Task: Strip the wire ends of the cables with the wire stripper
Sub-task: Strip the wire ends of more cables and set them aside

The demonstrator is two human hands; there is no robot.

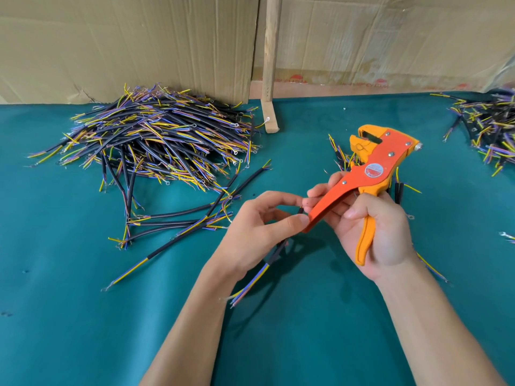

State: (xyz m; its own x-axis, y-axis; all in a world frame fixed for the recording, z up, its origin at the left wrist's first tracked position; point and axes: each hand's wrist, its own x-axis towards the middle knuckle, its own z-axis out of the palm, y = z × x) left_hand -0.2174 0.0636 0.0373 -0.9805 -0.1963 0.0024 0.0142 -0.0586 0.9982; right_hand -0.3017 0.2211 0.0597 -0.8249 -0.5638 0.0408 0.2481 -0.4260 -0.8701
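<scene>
My right hand (373, 232) grips the handles of an orange wire stripper (373, 168), jaws pointing up and away. My left hand (259, 229) pinches a short black cable (274, 256) between thumb and fingers, right beside the stripper's lower handle. The cable's lower end hangs under my left hand, with blue, yellow and other coloured wires (248, 288) fanning out. Its upper end is mostly hidden by my fingers and the stripper handle.
A big heap of black cables with coloured wire ends (156, 135) lies at the back left of the green table (83, 316). A second heap (490, 129) sits at the far right, and several cables (341, 154) lie behind the stripper. Cardboard sheets (125, 43) and a wooden post (270, 62) stand behind.
</scene>
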